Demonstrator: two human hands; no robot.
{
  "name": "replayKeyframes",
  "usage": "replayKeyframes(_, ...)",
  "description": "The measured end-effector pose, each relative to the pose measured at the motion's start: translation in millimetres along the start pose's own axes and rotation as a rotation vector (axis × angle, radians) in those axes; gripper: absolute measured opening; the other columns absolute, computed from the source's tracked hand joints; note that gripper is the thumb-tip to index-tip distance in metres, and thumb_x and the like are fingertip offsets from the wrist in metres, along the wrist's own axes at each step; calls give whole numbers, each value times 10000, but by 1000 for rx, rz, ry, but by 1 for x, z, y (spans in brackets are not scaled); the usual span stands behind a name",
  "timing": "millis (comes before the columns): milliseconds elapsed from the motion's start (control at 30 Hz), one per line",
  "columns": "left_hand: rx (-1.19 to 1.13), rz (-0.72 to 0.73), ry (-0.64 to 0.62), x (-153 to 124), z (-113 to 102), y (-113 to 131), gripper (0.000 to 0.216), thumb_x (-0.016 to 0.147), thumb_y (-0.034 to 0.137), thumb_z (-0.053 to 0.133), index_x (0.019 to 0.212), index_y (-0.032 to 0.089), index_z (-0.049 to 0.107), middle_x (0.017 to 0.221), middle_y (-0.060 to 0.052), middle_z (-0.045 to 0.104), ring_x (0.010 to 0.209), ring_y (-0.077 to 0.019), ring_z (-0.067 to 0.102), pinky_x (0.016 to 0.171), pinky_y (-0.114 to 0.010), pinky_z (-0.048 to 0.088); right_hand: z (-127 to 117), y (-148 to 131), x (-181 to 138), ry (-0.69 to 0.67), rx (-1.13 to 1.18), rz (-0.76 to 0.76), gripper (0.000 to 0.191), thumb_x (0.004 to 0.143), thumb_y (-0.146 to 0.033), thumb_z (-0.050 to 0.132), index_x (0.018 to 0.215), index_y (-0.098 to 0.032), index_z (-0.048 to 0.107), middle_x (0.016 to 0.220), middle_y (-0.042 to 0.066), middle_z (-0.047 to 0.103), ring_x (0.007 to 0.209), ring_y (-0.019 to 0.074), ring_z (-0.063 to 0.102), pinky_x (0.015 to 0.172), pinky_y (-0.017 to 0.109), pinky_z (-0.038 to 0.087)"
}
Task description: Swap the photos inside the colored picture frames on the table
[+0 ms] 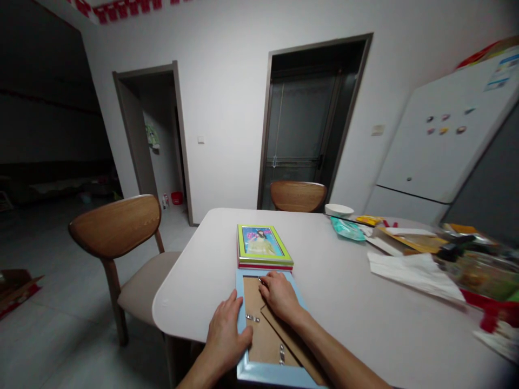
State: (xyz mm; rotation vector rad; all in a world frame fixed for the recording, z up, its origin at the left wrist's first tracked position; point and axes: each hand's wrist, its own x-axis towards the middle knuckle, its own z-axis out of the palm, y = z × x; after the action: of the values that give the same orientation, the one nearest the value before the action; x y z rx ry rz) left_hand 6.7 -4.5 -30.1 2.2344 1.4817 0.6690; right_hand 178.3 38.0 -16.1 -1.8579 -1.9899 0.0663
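Note:
A light-blue picture frame (242, 359) lies face down at the near edge of the table, its brown backing board (259, 346) facing up. Small metal clips (252, 319) show on the backing. A brown stand flap (286, 339) slants across it, partly under my right forearm. My left hand (227, 329) holds the frame's left side, thumb and fingers apart along the rim. With fingers bent, my right hand (279, 294) pinches a metal clip at the far end of the backing; its fingertips partly hide the clip. Just beyond lies a stack of frames, a yellow-green picture frame (263, 243) on top.
The white table (194, 292) has rounded corners. On its right are a white paper sheet (417, 273), a teal packet (347, 229), a white bowl (339, 210) and assorted clutter. Wooden chairs stand at the left (117, 227) and far side (298, 195).

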Motion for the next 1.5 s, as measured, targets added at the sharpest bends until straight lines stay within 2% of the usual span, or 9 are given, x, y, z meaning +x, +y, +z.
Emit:
replayKeyframes(167, 5, -2, -6, 1, -1, 2, 565, 647, 259, 465, 1190, 107, 433, 1320, -94, 337, 1166, -225, 349, 995, -310, 220, 8, -4, 6, 16, 11, 1, 234, 766, -227, 408, 794, -164, 631, 847, 78, 587, 829, 175, 484, 733, 249, 320)
replayKeyframes(367, 8, -9, -5, 0, -1, 4, 560, 656, 258, 459, 1190, 94, 432, 1317, -113, 337, 1170, -228, 345, 996, -327, 224, 5, -4, 5, 11, 63, -56, 237, 747, -190, 414, 829, -157, 634, 830, 67, 601, 834, 167, 497, 755, 232, 330)
replayKeyframes(533, 9, -2, 4, 0, 0, 3, 554, 654, 260, 467, 1187, 111, 439, 1312, -95, 351, 1165, -224, 354, 995, -326, 231, -3, -6, -11, 23, 115, -64, 247, 719, -217, 465, 905, -146, 611, 894, 78, 595, 859, 177, 501, 786, 258, 334)
replayKeyframes(733, 9, 19, 27, -1, 2, 1, 505, 695, 278, 439, 1173, 118, 455, 1303, -96, 366, 1160, -217, 363, 988, -327, 243, -13, -23, -42, -134, 264, -272, 127, 676, -228, 538, 765, -225, 628, 866, 19, 580, 866, 159, 486, 774, 251, 340)
replayKeyframes(1033, 5, 1, 11, -1, 2, 2, 541, 664, 243, 442, 1189, 113, 433, 1316, -81, 347, 1176, -199, 342, 1003, -299, 212, -7, -29, -38, -42, 241, -140, 113, 681, -161, 484, 703, -177, 594, 793, 43, 576, 815, 168, 501, 761, 281, 366)
replayKeyframes(1167, -20, -27, 0, -1, 0, 3, 552, 648, 241, 457, 1187, 125, 437, 1318, -71, 346, 1178, -202, 337, 1006, -302, 203, -27, -15, -48, -160, 371, -176, 207, 664, -157, 486, 832, -180, 606, 910, 55, 572, 888, 168, 500, 817, 282, 362)
replayKeyframes(1333, -45, -31, 6, -2, 0, 4, 543, 653, 243, 455, 1184, 126, 441, 1318, -76, 344, 1176, -202, 337, 1009, -308, 193, -59, 5, -69, -459, 399, -183, 313, 562, -126, 551, 847, -227, 631, 1189, 41, 443, 1103, 195, 393, 926, 295, 283)
replayKeyframes(1400, -48, -36, 7, -2, 0, 4, 542, 652, 237, 452, 1183, 130, 442, 1319, -70, 343, 1177, -203, 337, 1011, -308, 187, -62, 7, -74, -492, 393, -142, 299, 548, -145, 580, 829, -230, 641, 1240, 42, 398, 1146, 215, 354, 941, 312, 264)
replayKeyframes(1500, -39, -35, 7, -2, 1, 5, 547, 652, 234, 448, 1188, 124, 437, 1320, -71, 342, 1176, -205, 338, 1010, -306, 189, -59, 4, -78, -449, 405, -109, 243, 563, -153, 580, 784, -223, 651, 1233, 47, 409, 1147, 214, 358, 940, 321, 260)
